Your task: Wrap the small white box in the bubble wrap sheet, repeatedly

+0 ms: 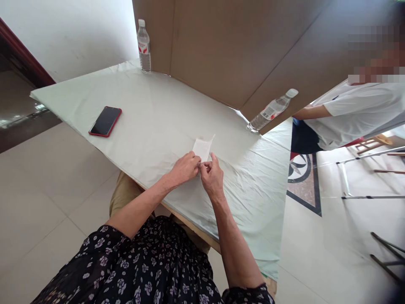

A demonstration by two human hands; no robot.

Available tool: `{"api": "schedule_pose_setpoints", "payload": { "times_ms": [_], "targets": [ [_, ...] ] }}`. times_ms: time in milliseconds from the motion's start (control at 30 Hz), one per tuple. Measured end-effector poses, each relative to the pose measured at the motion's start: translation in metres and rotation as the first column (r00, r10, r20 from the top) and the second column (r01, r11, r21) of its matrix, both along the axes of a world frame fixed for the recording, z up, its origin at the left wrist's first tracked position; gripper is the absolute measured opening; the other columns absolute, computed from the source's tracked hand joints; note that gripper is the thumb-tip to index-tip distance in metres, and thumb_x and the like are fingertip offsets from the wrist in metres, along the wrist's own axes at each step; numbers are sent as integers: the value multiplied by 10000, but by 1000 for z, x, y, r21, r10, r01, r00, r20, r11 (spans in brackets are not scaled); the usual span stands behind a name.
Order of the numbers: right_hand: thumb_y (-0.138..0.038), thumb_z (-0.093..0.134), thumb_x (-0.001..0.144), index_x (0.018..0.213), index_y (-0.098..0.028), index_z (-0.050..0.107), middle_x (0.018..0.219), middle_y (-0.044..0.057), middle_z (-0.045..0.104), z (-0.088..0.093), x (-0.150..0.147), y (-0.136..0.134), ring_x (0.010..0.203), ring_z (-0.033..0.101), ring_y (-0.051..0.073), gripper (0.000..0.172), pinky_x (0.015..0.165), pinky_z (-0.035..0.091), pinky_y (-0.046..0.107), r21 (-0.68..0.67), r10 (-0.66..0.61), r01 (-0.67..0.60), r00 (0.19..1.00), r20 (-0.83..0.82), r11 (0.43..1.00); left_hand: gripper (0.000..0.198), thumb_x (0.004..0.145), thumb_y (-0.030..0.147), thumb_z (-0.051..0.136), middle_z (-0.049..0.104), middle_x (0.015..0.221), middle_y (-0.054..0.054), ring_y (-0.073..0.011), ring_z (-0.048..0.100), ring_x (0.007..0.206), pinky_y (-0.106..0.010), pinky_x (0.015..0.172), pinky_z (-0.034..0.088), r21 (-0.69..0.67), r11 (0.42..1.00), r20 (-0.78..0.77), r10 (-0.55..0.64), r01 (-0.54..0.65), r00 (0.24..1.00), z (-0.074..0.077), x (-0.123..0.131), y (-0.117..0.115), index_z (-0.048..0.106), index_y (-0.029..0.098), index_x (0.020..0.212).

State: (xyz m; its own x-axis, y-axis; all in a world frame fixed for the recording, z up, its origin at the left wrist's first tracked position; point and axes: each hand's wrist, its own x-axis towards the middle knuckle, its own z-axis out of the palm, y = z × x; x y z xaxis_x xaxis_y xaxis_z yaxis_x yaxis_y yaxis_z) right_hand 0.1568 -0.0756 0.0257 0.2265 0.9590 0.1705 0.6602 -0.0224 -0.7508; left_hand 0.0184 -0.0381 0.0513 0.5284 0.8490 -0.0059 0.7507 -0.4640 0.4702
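A small white sheet, perhaps paper or tissue (201,148), lies on the pale green tablecloth with its upper right corner lifted. My left hand (187,166) is closed at its near left edge, fingers curled and pinching. Right beside it, my right hand (211,175) pinches the near edge with thumb and finger. The fingertips of both hands almost meet there. Exactly how the fingers grip the edge is partly hidden.
A phone in a red case (105,121) lies on the left of the table. Brown cardboard panels (202,46) stand along the back. One water bottle (144,48) stands upright at the left panel; another bottle (272,110) leans right. A person in a white shirt (363,109) is beyond the panel.
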Motion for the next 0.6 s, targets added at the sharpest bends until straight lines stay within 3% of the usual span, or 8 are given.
{"api": "schedule_pose_setpoints", "payload": {
  "times_ms": [167,300,400,467,600],
  "targets": [
    [-332,476,887,1468,-111,399,1031,106,759,1,-2,-10,746,687,212,626,758,541,365,30,109,-110,993,41,993,225,867,158,541,630,1109,-106,-214,626,1018,-308,879,507,-40,999,129,16,-11,991,-5,-2,3,641,151,1069],
    [-257,447,891,1494,-135,359,1127,116,747,-1,0,-17,849,706,233,622,776,542,374,49,177,-187,972,152,981,382,829,213,593,659,1063,-62,-179,640,886,-296,800,518,-192,979,322,133,-73,937,-11,-5,7,562,158,1206],
    [-215,422,883,1501,-142,355,1171,122,737,-1,6,-16,923,710,256,625,780,542,387,37,202,-212,960,194,976,369,832,297,621,660,1023,-47,-171,632,826,-305,770,516,-246,961,354,213,-129,911,-14,-1,7,563,163,1172],
    [-191,412,869,1499,-145,356,1146,112,748,1,12,-12,884,712,242,634,780,544,390,13,235,-239,962,143,971,339,833,290,621,654,1034,-52,-182,632,870,-317,804,515,-200,969,346,206,-142,915,-17,2,5,570,167,1145],
    [-212,441,857,1451,-166,400,1032,75,761,4,22,-1,605,632,151,597,658,544,340,4,268,-269,957,-111,963,332,823,192,581,644,1090,-87,-218,618,1007,-344,890,506,-109,983,278,176,-151,944,-18,8,0,570,154,1153]
  ]
}}
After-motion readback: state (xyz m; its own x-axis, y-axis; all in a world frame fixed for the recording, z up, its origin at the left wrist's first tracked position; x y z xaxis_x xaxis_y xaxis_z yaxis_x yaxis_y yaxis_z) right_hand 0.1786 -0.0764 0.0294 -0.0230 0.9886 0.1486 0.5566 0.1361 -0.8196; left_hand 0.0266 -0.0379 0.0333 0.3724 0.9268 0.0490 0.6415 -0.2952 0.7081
